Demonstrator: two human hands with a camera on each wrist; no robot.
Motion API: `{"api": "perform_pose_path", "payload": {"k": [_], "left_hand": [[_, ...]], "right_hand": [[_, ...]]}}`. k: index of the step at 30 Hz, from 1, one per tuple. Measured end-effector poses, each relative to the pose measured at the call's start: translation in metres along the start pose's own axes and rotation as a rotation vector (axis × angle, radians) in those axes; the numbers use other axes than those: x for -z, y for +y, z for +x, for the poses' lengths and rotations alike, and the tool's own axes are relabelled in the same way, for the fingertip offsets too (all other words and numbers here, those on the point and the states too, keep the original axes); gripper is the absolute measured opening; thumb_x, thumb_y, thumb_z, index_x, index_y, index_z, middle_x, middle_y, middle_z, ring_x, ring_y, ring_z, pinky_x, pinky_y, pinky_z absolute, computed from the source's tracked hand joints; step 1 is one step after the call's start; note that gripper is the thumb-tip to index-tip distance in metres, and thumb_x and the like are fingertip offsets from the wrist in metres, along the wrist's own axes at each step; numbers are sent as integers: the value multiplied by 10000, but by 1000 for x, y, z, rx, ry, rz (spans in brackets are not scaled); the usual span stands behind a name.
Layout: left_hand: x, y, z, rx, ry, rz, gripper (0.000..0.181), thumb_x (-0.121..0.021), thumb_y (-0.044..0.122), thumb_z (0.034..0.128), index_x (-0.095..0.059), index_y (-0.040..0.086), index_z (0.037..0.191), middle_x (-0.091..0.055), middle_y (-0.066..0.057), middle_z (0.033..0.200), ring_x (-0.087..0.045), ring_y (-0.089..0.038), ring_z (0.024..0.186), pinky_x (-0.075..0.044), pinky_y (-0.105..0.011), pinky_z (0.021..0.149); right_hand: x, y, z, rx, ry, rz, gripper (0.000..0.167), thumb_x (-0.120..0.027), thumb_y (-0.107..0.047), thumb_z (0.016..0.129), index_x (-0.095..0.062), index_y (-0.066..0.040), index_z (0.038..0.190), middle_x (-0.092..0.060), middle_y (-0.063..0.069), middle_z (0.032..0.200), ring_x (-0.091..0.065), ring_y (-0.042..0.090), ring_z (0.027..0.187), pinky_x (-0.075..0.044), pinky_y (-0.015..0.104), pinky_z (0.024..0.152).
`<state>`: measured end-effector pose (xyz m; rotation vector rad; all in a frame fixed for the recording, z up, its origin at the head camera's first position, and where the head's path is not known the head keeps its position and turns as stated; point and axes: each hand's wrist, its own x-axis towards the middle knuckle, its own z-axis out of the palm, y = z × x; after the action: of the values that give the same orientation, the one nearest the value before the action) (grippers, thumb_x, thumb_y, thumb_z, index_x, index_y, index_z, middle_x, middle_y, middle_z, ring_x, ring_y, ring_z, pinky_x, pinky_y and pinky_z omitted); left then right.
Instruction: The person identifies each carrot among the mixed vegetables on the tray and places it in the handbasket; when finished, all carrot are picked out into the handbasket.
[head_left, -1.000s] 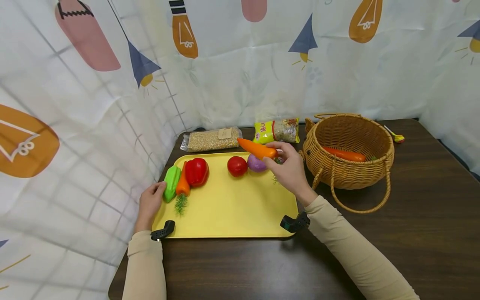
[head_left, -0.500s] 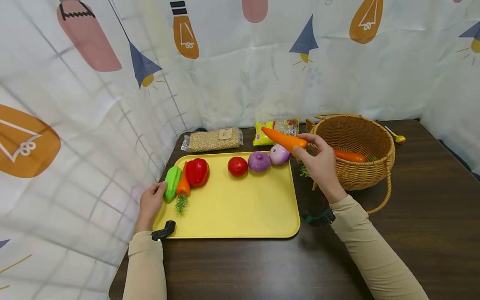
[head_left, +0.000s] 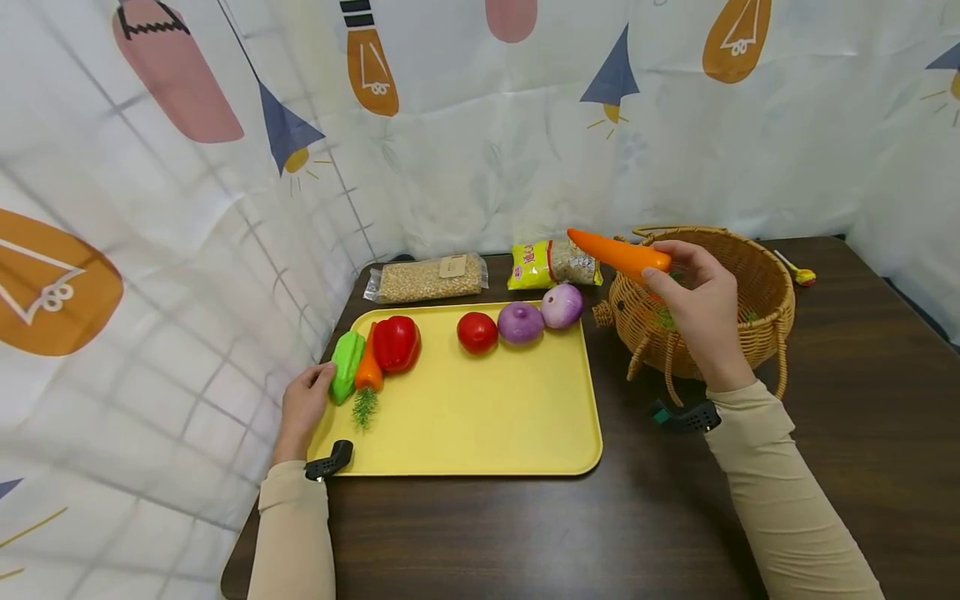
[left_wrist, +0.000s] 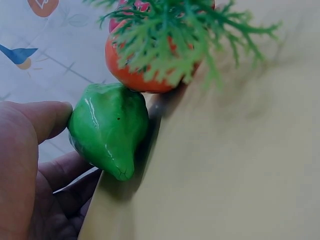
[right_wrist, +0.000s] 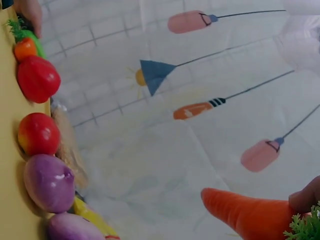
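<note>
Above the near left rim of the wicker basket [head_left: 765, 333], my right hand [head_left: 705, 308] holds an orange carrot [head_left: 618, 252] by its thick end, the tip pointing left. The right wrist view also shows this carrot [right_wrist: 245, 212], with green leaves at its base. At the tray's left edge, my left hand [head_left: 303, 408] has its thumb against a light green ridged vegetable [head_left: 347, 367]; its other fingers are partly hidden behind it. Beside that vegetable lie another carrot [head_left: 370, 367] and a red bell pepper [head_left: 397, 344], all on the yellow tray [head_left: 480, 425].
A tomato [head_left: 477, 332] and two purple onions, one darker [head_left: 521, 323] and one paler [head_left: 562, 306], line the tray's back right. Behind are a bag of corn kernels [head_left: 427, 279] and a yellow packet [head_left: 532, 265]. A small yellow-headed item [head_left: 802, 275] lies right of the basket.
My right hand has carried the carrot from over the tray's onions rightward to the basket, uncovering both onions. My left hand has stayed at the green vegetable.
</note>
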<state>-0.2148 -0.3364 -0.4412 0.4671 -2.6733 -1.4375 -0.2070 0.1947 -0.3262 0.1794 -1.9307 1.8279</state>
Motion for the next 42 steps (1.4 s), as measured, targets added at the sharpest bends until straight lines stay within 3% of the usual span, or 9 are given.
{"api": "perform_pose_path", "payload": {"k": [10, 24, 29, 34, 42], "left_hand": [[0, -1, 1, -11, 11, 21, 641, -414, 531, 1008, -491, 63, 1439, -436, -182, 1482, -366, -371, 1367, -292, -497, 1132], [0, -1, 1, -9, 3, 15, 653, -412, 544, 1004, -488, 64, 1440, -430, -175, 1487, -369, -367, 1362, -305, -500, 1118], [0, -1, 1, -4, 4, 14, 642, -416, 538, 1005, -494, 69, 1436, -435, -169, 1485, -373, -362, 1361, -302, -495, 1123], [0, 0, 1, 1, 3, 14, 646, -413, 545, 1003, -496, 71, 1434, -432, -171, 1487, -365, -363, 1367, -295, -491, 1129], [0, -2, 2, -15, 9, 18, 657, -414, 547, 1001, -495, 57, 1432, -438, -184, 1478, -378, -370, 1354, -307, -497, 1116]], "right_hand": [[32, 0, 12, -65, 70, 209, 360, -728, -19, 865, -621, 55, 1200, -549, 83, 1116, -575, 203, 1007, -568, 197, 742], [65, 10, 24, -87, 189, 214, 331, -725, 4, 854, -648, 32, 1175, -559, 72, 1100, -569, 178, 983, -563, 171, 708], [73, 12, 26, -104, 211, 250, 300, -724, 14, 851, -667, 11, 1146, -534, 85, 1077, -622, 170, 886, -569, 182, 671], [77, 12, 27, -116, 221, 260, 306, -731, 18, 843, -672, 13, 1143, -533, 88, 1078, -600, 179, 932, -573, 196, 670], [83, 18, 29, -147, 227, 120, 337, -712, -5, 863, -627, 60, 1183, -551, 45, 1061, -593, 119, 914, -556, 151, 648]]}}
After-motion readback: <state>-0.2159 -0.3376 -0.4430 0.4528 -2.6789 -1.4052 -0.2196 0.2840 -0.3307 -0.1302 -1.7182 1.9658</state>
